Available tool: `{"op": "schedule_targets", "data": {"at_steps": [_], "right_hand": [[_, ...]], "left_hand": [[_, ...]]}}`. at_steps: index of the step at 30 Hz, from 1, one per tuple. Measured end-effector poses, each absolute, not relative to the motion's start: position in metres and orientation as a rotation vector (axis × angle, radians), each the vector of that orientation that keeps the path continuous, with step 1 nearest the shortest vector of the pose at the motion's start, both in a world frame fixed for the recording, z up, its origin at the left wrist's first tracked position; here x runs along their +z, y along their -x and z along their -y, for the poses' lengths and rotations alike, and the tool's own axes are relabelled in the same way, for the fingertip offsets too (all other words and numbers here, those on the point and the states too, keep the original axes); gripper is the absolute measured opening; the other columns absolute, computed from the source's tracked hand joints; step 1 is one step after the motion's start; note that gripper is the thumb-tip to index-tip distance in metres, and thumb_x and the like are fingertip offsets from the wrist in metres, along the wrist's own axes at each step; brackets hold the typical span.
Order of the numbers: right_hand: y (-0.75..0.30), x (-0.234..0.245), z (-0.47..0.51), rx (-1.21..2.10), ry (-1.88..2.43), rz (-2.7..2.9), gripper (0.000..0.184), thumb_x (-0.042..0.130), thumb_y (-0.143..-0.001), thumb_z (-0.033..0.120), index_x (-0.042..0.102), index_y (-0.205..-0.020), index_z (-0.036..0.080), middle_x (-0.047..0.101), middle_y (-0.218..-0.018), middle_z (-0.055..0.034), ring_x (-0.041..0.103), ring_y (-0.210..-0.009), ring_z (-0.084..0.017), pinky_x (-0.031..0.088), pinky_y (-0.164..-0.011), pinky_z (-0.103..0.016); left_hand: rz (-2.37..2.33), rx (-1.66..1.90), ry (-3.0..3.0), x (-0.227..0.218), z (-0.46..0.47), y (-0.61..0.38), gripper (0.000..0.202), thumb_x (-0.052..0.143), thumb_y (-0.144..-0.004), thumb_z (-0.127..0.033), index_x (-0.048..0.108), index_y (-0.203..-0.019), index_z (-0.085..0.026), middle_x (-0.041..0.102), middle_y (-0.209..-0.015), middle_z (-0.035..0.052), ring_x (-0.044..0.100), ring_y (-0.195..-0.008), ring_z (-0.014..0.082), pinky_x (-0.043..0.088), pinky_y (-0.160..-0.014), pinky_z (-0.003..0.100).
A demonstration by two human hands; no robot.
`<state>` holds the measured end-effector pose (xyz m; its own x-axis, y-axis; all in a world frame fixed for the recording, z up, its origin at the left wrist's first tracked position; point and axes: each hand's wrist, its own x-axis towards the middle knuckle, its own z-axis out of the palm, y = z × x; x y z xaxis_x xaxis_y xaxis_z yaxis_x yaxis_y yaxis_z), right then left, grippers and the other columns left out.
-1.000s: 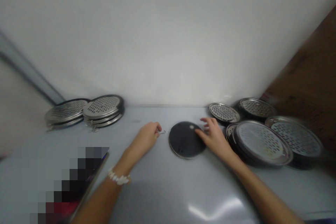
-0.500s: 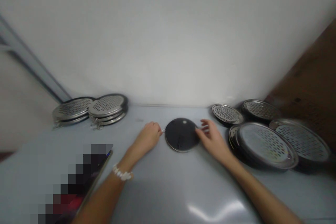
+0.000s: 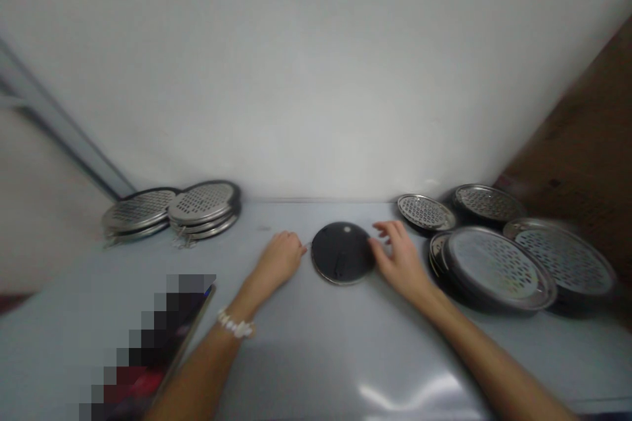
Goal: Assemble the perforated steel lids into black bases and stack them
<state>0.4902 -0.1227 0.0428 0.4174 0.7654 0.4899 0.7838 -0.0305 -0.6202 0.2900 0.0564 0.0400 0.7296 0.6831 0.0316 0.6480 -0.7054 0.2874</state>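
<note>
Both hands are at the far middle of the grey table [image 3: 316, 355], one on each side of a dark round disc [image 3: 342, 254]. We record the left hand [image 3: 279, 260] as curled, fingers drawn in towards the palm, with its knuckles just beside the disc's left rim. A thin pale sliver shows between its fingertips and the rim, but we cannot tell whether the hand is pinching it. A white beaded bracelet [image 3: 236, 325] sits on the left wrist. We record the right hand [image 3: 399, 262] as spread, its fingers apart, with the fingertips against the disc's right rim and not clamped round it. The disc lies flat on the table, near the white wall [image 3: 316, 79], with a small pale spot near its far edge.

Two stacks of perforated metal discs [image 3: 172, 207] stand side by side at the far left, well apart from the hands. To the right we note more perforated metal trays [image 3: 494, 266], some overlapping, the nearest just beside the right hand. A brown surface [image 3: 582, 164] rises behind them. A dark flat object [image 3: 192, 335], partly obscured, lies at the near left.
</note>
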Motion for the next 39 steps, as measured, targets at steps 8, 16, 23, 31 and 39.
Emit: {"op": "schedule_targets", "data": {"at_steps": [8, 16, 23, 31, 39], "right_hand": [[-0.467, 0.063, 0.095, 0.323, 1.526, 1.366, 0.018, 0.062, -0.091, 0.032, 0.072, -0.098, 0.019, 0.069, -0.096, -0.0073, 0.063, -0.092, -0.022, 0.049, -0.085, -0.038], [-0.451, 0.053, 0.1, 1.011, 1.096, 0.82, 0.033, 0.083, -0.074, 0.044, 0.079, -0.092, 0.018, 0.067, -0.072, 0.0003, 0.055, -0.062, -0.01, 0.041, -0.059, -0.024], [-0.477, 0.059, 0.102, 0.939, 1.192, 0.774, 0.036, 0.083, -0.073, 0.05, 0.077, -0.078, 0.014, 0.066, -0.059, -0.0008, 0.052, -0.047, -0.009, 0.037, -0.045, -0.022], [-0.498, 0.047, 0.098, 0.874, 1.149, 0.765, 0.042, 0.082, -0.073, 0.046, 0.072, -0.099, 0.015, 0.076, -0.081, -0.0062, 0.07, -0.067, -0.015, 0.057, -0.065, -0.029], [-0.493, 0.048, 0.099, 0.79, 1.192, 0.825, 0.031, 0.075, -0.076, 0.036, 0.049, -0.088, 0.023, 0.071, -0.07, 0.0018, 0.064, -0.056, -0.012, 0.049, -0.052, -0.024]], "left_hand": [[-0.738, 0.624, -1.933, 0.066, -0.044, -0.303, 0.011, 0.064, -0.086, -0.027, 0.061, -0.09, -0.017, 0.07, -0.085, 0.0045, 0.065, -0.079, 0.0179, 0.047, -0.075, 0.028], [-0.446, 0.372, -1.201, 0.065, 0.004, -0.323, 0.043, 0.086, -0.067, -0.044, 0.055, -0.083, -0.017, 0.063, -0.072, -0.0017, 0.059, -0.066, 0.0105, 0.044, -0.066, 0.021], [-0.919, 0.476, -2.207, 0.07, -0.057, -0.287, 0.022, 0.072, -0.07, -0.036, 0.068, -0.084, -0.02, 0.069, -0.077, 0.0031, 0.062, -0.075, 0.0214, 0.047, -0.072, 0.031], [-1.019, 0.17, -2.359, 0.055, -0.101, -0.26, 0.03, 0.072, -0.062, -0.041, 0.073, -0.082, -0.019, 0.071, -0.076, 0.0051, 0.065, -0.075, 0.0253, 0.045, -0.068, 0.031], [-0.976, 0.035, -2.287, 0.048, -0.098, -0.265, 0.023, 0.068, -0.063, -0.042, 0.066, -0.065, -0.02, 0.065, -0.058, 0.0016, 0.057, -0.058, 0.0199, 0.039, -0.057, 0.028]]}}
